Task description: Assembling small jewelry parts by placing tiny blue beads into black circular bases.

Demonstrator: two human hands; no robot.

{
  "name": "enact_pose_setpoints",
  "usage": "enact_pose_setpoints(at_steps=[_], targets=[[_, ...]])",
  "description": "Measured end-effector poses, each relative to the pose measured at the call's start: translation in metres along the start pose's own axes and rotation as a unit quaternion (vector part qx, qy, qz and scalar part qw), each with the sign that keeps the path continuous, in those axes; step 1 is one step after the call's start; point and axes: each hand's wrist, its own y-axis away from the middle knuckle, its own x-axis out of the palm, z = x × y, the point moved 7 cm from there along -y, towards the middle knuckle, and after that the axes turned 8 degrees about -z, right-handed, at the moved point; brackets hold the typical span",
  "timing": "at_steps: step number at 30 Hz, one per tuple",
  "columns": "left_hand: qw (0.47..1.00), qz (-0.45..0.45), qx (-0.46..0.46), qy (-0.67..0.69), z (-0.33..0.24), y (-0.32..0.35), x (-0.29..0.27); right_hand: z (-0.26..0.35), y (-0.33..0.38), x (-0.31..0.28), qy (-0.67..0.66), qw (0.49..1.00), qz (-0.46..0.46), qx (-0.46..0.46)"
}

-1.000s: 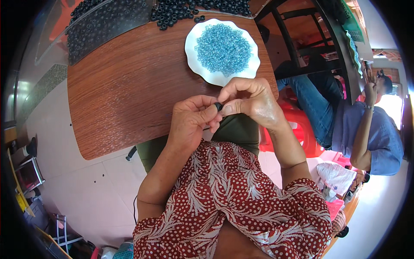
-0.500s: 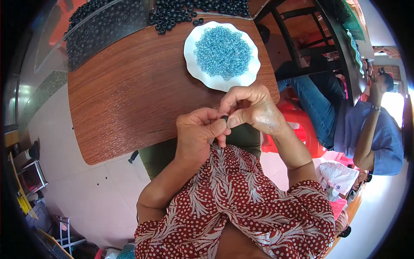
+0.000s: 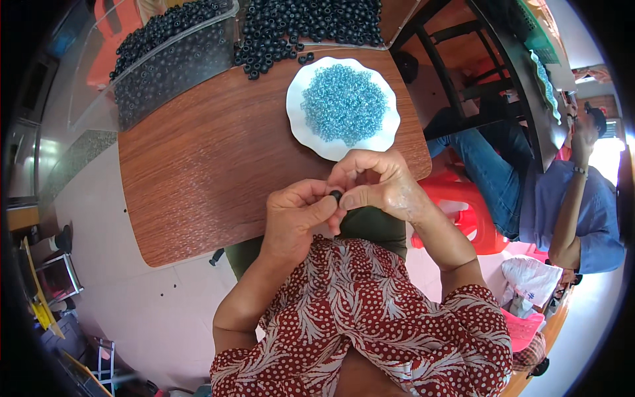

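My left hand (image 3: pixel 291 215) and my right hand (image 3: pixel 390 188) meet just off the near edge of the wooden table. Between the fingertips of both hands is a small round black piece (image 3: pixel 337 196), like those in the black pile. Thumb and forefinger of each hand press on it from either side; the fingers cover most of it. Just beyond my right hand stands a white plate with a scalloped rim (image 3: pixel 296 112), heaped with small clear blue beads (image 3: pixel 345 104).
Black ring-shaped pieces (image 3: pixel 307 26) lie in a pile at the table's far side. A clear plastic bin (image 3: pixel 221 63) of similar pieces stands at the far left. The brown tabletop (image 3: pixel 198 165) ends near my lap. To the right are a red stool (image 3: pixel 489 228) and a seated person (image 3: pixel 549 192).
The table, plate and bin sit slightly lower in the picture, as the view has shifted. Both hands still pinch the black piece, with more of it showing now.
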Motion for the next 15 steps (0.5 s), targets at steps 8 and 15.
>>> enact_pose_setpoints(at_steps=[8,15], targets=[[0.915,-0.094,0.317,-0.23,-0.146,0.0,-0.002,0.078,-0.047,-0.042,0.261,0.924,-0.168,-0.223],[0.738,-0.224,0.514,-0.376,-0.291,-0.051,-0.035,0.089,-0.16,-0.068,0.422,0.831,-0.205,-0.3]])
